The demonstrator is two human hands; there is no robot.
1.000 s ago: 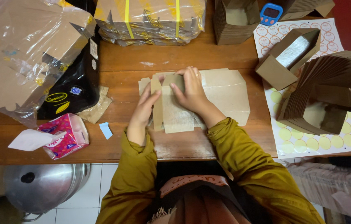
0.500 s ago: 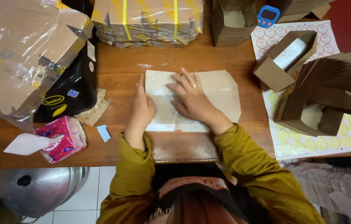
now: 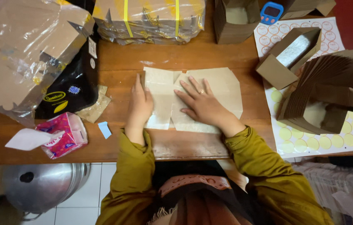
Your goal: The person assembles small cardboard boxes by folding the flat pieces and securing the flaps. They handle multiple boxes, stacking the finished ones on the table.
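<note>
Two hands lie flat on a pale flattened cardboard box blank (image 3: 222, 89) spread on the wooden table (image 3: 193, 143) directly in front of the person. The left hand (image 3: 139, 104) rests palm down along the blank's left edge, fingers together and pointing away from the body, holding nothing and apparently pinning a folded panel so that it stays creased. The right hand (image 3: 201, 104) sits just beside it toward the middle of the sheet, fingers spread wide and angled up and to the left, a ring on one finger; it grips nothing either and seems to press the overlapping flaps down against the tabletop. Both forearms in mustard sleeves come in from the near edge of the table and converge on the sheet, wrists low. Beyond the fingertips stands a strapped bundle of flat cardboard (image 3: 149, 18) with yellow bands. Beyond and to the right of the right hand are an upright open carton (image 3: 237, 21), a small blue device (image 3: 271, 12), and an open brown box (image 3: 287, 56) lying on a sheet of round stickers (image 3: 310, 143). Farther right sits a fanned stack of folded brown boxes (image 3: 331, 91), well apart from the hand. Left of the left hand lie a small blue scrap (image 3: 104, 129), a pink tissue pack (image 3: 61, 135), a black bag (image 3: 72, 87), and plastic-wrapped cardboard (image 3: 22, 50).
</note>
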